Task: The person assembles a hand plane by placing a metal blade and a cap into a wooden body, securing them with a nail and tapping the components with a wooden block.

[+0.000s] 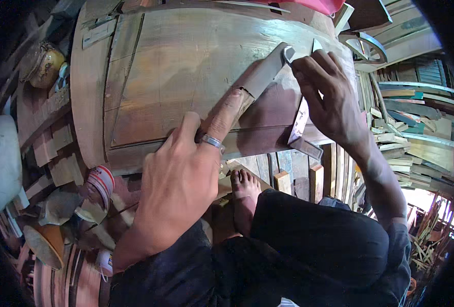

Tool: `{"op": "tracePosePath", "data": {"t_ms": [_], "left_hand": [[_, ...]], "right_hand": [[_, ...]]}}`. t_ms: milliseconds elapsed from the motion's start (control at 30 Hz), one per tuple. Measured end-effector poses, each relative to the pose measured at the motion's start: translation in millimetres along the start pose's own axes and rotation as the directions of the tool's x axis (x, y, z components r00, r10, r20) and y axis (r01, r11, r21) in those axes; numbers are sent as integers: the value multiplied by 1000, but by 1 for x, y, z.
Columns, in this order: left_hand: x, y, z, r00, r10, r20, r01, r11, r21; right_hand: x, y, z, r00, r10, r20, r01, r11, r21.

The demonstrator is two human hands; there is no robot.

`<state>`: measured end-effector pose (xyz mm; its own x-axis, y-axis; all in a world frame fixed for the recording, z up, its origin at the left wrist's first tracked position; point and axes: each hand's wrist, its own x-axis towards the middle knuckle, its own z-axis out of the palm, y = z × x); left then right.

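Observation:
A worn wooden panel (176,66) with a framed edge lies before me. Over it extends a narrow grey-brown strip (265,71), with a notch at its near end. My left hand (181,163), with a metal ring on one finger, holds that end; one finger stretches along it and the others are bent. At the far end, my right hand (327,89) is closed around a small tool with a shiny curved metal tip (288,53), which meets the strip. Its handle is hidden in my fingers. Beneath this hand lies a square-like tool with a pale metal blade (299,120).
Stacked boards and offcuts (416,112) fill the right side. On the left are wood pieces (53,117), a red-and-white striped cup (100,187) and a white rounded container (3,163). My bare foot (245,187) stands below the panel's near edge.

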<state>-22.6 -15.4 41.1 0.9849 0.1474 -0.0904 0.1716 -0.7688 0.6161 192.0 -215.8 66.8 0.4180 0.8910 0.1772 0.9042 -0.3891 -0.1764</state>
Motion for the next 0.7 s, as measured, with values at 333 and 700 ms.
{"op": "tracePosePath", "data": {"t_ms": [333, 700], "left_hand": [[4, -1, 1, 999, -5, 48, 5, 1000, 6], [5, -4, 2, 999, 11, 35, -10, 1000, -18]], "right_hand": [[-7, -12, 5, 997, -24, 77, 24, 1000, -1], [-7, -4, -11, 980, 128, -156, -105, 984, 147]]}}
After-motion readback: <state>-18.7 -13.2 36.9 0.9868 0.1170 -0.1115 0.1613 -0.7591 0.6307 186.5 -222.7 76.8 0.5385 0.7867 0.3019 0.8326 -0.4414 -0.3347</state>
